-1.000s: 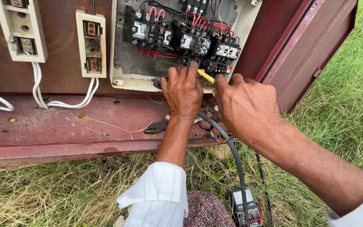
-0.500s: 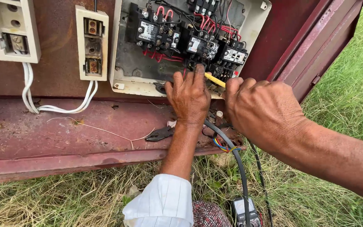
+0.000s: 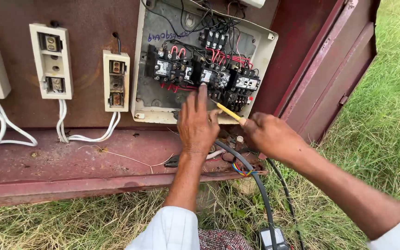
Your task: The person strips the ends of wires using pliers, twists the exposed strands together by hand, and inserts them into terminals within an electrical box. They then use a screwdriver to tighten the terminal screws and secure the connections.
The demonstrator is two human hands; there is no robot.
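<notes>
Right hand (image 3: 270,135): fingers closed round a yellow screwdriver (image 3: 228,111), tip aimed at 10 o'clock toward the contactors (image 3: 204,76). Likely light, stiff, slim; best gripped at the handle.
Left hand (image 3: 197,125): empty, fingers loosely extended, forefinger touching the contactors.
Around: grey panel (image 3: 163,104), tangled wires crowding access; black cable (image 3: 251,176) at 6 o'clock; meter (image 3: 274,238); fuse holders (image 3: 115,81) at 9 o'clock.

I am outdoors in flat daylight, with no hard shadows; green and straw-coloured grass (image 3: 385,115) runs off to my right and lies trampled below me; in front of me stands a rusty dark-red metal cabinet (image 3: 89,28), its back wall stained and its bottom ledge (image 3: 70,162) flaking; its door (image 3: 334,78) hangs open at the right, tilted out over the grass.
</notes>
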